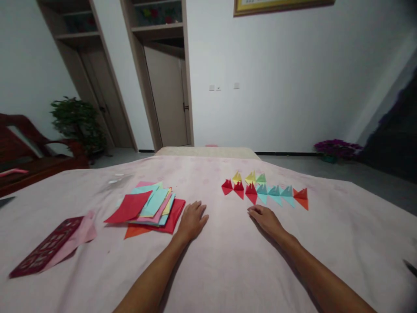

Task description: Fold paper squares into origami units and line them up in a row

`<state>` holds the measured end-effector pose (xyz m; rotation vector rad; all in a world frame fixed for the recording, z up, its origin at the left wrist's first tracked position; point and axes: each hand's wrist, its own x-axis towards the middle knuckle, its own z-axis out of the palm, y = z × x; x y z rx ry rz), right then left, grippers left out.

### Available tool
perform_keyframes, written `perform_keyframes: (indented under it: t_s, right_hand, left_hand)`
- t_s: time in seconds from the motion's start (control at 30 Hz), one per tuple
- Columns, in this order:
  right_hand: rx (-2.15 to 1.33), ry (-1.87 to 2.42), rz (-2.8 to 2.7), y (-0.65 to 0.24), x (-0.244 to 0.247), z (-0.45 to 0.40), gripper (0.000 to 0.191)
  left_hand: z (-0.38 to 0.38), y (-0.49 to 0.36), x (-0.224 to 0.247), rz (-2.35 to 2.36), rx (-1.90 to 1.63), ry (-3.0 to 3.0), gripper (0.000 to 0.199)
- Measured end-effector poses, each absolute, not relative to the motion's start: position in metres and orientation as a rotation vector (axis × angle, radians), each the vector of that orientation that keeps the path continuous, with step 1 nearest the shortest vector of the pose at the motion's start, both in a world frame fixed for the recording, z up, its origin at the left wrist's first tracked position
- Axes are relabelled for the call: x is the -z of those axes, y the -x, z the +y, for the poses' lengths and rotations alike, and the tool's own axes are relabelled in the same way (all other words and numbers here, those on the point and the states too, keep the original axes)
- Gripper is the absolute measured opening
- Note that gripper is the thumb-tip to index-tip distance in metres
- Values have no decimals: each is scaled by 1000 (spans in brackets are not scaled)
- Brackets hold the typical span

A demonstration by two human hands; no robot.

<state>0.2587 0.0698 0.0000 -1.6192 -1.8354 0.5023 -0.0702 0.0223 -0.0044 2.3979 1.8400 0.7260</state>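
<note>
My left hand rests palm down on the pink cloth, fingers apart and holding nothing, just right of a loose pile of coloured paper squares. The pile shows red, light blue, pink, yellow and orange sheets. My right hand lies on the cloth with its fingers drawn together; whether anything small is between them cannot be made out. Just beyond it stand several folded paper birds in rows: red ones, light blue ones, yellow ones, a green one and an orange-red one.
A dark red patterned packet with pink paper lies at the left on the tablecloth. Small white pieces are behind the pile. Beyond the table are a wooden bench, plants and doors.
</note>
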Motion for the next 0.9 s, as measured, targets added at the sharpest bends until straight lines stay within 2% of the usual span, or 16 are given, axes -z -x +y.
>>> perform_keyframes:
  t_s: [0.03,0.13,0.33,0.47,0.7,0.9]
  right_hand:
    - [-520,1591,-1874,-244,4,64,25]
    - [-291,1597,-1968,-219,10,51,25]
    - [-51,1641,-2061,-210,6,43,22]
    - [113,1643,-2100,-203,2,39,19]
    - [130,1652,-2121,-202,1,40,17]
    - [82,1670,-2105,-204,3,42,18]
  left_hand:
    - [22,71,5,1836,-761,-2385,41]
    - [21,72,6,1793,-912,-2350,36]
    - [20,73,10,1775,-1056,-2339,22]
    - [17,73,8,1781,-1177,-2320,20]
    - [-8,112,-19,1928,-1429,-2286,42]
    - [-28,179,-43,2313,-1345,-2205,27]
